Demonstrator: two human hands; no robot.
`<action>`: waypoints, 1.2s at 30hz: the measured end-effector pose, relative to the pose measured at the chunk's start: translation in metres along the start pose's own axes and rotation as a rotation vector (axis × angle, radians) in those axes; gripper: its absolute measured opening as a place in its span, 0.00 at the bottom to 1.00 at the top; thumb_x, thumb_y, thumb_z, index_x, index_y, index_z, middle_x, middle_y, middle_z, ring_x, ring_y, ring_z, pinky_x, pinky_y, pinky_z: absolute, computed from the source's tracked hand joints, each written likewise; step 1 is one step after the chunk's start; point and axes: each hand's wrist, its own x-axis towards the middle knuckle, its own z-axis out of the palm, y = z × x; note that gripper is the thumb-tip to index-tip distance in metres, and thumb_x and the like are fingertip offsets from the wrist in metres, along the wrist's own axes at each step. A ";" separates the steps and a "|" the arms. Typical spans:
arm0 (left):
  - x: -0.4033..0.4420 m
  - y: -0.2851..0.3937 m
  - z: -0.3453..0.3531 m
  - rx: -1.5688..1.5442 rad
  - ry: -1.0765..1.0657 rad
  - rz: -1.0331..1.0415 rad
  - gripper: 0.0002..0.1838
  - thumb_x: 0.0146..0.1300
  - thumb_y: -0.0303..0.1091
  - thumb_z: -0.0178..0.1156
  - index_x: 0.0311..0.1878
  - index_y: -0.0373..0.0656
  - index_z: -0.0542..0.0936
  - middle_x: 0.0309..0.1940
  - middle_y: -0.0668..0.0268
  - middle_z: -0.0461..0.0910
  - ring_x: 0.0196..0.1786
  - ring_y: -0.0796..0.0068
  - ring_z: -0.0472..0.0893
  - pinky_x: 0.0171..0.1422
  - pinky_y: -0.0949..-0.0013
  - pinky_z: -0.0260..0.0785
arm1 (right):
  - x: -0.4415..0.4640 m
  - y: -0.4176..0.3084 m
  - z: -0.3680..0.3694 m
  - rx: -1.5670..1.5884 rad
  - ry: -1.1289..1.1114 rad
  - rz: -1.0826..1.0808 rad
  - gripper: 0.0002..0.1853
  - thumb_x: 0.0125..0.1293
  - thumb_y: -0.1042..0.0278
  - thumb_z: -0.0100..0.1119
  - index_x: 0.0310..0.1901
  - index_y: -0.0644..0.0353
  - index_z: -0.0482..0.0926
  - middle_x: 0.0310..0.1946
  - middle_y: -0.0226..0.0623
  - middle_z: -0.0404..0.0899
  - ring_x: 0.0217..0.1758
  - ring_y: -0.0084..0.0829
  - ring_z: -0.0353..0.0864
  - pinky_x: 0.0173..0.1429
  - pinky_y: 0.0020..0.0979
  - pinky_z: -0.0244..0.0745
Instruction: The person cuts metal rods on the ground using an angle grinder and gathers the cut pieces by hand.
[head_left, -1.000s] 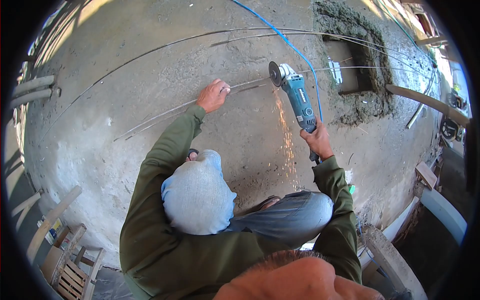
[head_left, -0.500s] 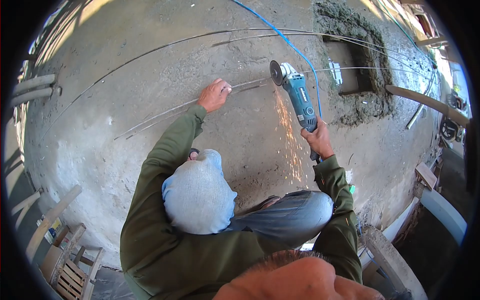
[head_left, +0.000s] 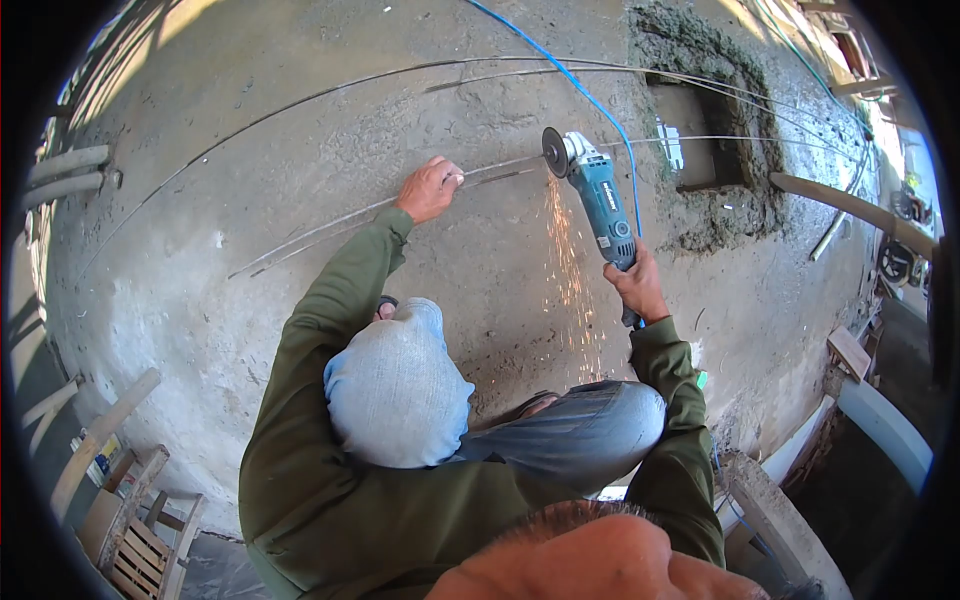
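Note:
My right hand (head_left: 640, 287) is closed around the rear handle of a teal angle grinder (head_left: 606, 205). The grinder's dark disc (head_left: 555, 152) meets a thin steel rod (head_left: 505, 163), and orange sparks (head_left: 568, 270) stream from there down toward my knees. To the left of the disc, my left hand (head_left: 430, 189) is closed on the same rod and holds it just above the concrete floor. A second thin rod (head_left: 330, 232) lies close alongside, partly hidden by my left hand.
A blue cable (head_left: 585, 95) curves past the grinder. Longer rods (head_left: 390, 73) arc across the concrete floor (head_left: 300, 130). At the right is a rectangular pit (head_left: 715, 140) edged with rough wet mortar (head_left: 765, 100). Wooden poles (head_left: 105, 440) stand at the left; another pole (head_left: 850, 205) is at the right.
The grinder has shifted very slightly down and to the right, with its disc still at the rod. Sparks keep flying, and my left hand stays in place.

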 end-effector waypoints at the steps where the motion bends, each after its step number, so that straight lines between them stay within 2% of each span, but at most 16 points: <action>1: -0.001 0.000 0.001 0.005 -0.003 0.003 0.09 0.65 0.34 0.57 0.40 0.37 0.80 0.36 0.56 0.77 0.40 0.54 0.78 0.44 0.58 0.69 | -0.001 0.000 0.000 0.020 0.007 -0.007 0.28 0.47 0.66 0.66 0.51 0.68 0.73 0.32 0.39 0.77 0.32 0.28 0.74 0.40 0.32 0.72; 5: -0.002 0.000 0.004 0.011 0.001 0.010 0.10 0.65 0.34 0.57 0.40 0.37 0.80 0.36 0.56 0.77 0.40 0.55 0.78 0.44 0.58 0.69 | 0.004 0.004 0.007 0.092 0.084 -0.104 0.29 0.47 0.67 0.66 0.52 0.69 0.72 0.31 0.35 0.76 0.31 0.26 0.72 0.39 0.30 0.71; 8: -0.004 0.001 0.003 -0.007 -0.008 -0.007 0.10 0.65 0.34 0.57 0.40 0.37 0.80 0.36 0.57 0.77 0.39 0.56 0.78 0.44 0.59 0.69 | 0.003 -0.011 0.000 0.045 0.005 0.006 0.29 0.47 0.68 0.66 0.52 0.69 0.72 0.32 0.35 0.76 0.32 0.25 0.72 0.39 0.29 0.71; 21: -0.002 -0.004 0.005 -0.028 0.004 -0.001 0.09 0.64 0.34 0.57 0.39 0.38 0.79 0.36 0.57 0.77 0.40 0.55 0.78 0.45 0.58 0.69 | 0.002 -0.011 0.001 0.007 0.033 -0.018 0.27 0.47 0.66 0.65 0.50 0.69 0.73 0.29 0.35 0.76 0.31 0.25 0.72 0.38 0.31 0.71; 32: 0.000 -0.005 0.004 -0.037 0.022 0.017 0.09 0.64 0.34 0.57 0.39 0.37 0.80 0.36 0.56 0.77 0.41 0.55 0.78 0.46 0.59 0.69 | 0.003 -0.002 0.003 0.128 0.044 -0.090 0.25 0.47 0.66 0.65 0.48 0.68 0.72 0.27 0.33 0.73 0.28 0.24 0.69 0.35 0.30 0.69; 36: 0.000 -0.003 0.002 -0.041 -0.009 -0.010 0.10 0.64 0.34 0.57 0.40 0.36 0.80 0.36 0.56 0.77 0.41 0.55 0.78 0.46 0.59 0.69 | 0.003 0.000 0.003 0.101 0.028 -0.025 0.25 0.47 0.66 0.65 0.47 0.68 0.72 0.27 0.35 0.74 0.28 0.25 0.69 0.35 0.31 0.70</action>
